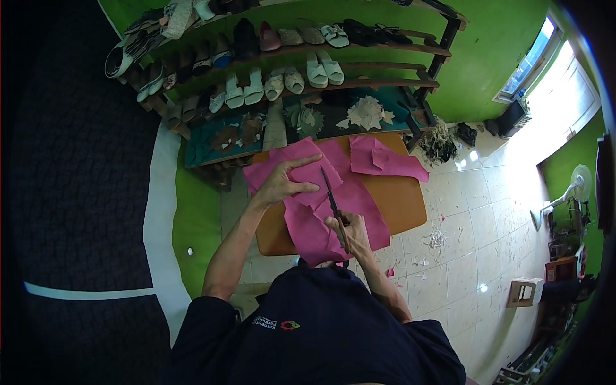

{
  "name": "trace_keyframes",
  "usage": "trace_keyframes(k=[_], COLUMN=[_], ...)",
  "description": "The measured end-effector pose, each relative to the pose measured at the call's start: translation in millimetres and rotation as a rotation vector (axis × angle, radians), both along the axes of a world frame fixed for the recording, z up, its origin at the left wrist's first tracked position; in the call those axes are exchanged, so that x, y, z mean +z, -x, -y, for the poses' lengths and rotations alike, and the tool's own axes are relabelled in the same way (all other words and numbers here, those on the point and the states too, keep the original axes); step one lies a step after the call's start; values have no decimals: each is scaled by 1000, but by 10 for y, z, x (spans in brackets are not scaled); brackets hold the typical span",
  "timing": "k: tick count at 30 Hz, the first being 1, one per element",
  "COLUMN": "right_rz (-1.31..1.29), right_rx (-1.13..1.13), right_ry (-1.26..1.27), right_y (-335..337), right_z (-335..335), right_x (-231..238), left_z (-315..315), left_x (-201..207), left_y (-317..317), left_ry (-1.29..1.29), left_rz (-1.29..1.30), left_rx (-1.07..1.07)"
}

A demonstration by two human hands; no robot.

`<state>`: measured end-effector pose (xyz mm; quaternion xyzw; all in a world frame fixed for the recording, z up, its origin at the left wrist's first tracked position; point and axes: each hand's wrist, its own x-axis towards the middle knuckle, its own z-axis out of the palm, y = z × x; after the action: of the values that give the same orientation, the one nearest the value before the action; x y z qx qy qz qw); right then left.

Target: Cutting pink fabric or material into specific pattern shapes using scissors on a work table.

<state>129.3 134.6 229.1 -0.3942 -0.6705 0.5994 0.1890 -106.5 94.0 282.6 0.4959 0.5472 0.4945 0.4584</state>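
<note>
My right hand [353,232] is closed round the handles of dark scissors [330,192]. Their blades point up and away, lying against the right edge of a pink sheet [308,154]. On that sheet rests my left hand [282,183], thumb and forefinger spread over its face; its other fingers are hidden, seemingly gripping the sheet from below. More pink material [356,205] lies creased beneath both hands and hangs toward me. A separate pink piece [391,163] is at the far right of the brown table [405,202].
Behind the table stands a rack [359,83] with several rows of shoes and sandals and, lower down, cut scraps [366,114]. Scraps [436,239] litter the tiled floor at right. A white fan [579,183] and a box [525,292] stand farther right.
</note>
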Motion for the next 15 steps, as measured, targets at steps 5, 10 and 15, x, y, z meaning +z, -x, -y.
trace_keyframes(k=[5, 10, 15], right_rz=[-45, -13, -114], right_rx=[-3, -38, -186], right_ry=[-12, 33, 93], right_y=[-4, -24, -38], right_z=[-8, -8, 11], right_x=[-45, -132, -435], left_z=[-1, 1, -132], left_x=[-4, 13, -195], left_y=[-35, -46, -31], left_ry=[45, -44, -97], left_rz=[29, -64, 384], left_rx=[-21, -39, 215])
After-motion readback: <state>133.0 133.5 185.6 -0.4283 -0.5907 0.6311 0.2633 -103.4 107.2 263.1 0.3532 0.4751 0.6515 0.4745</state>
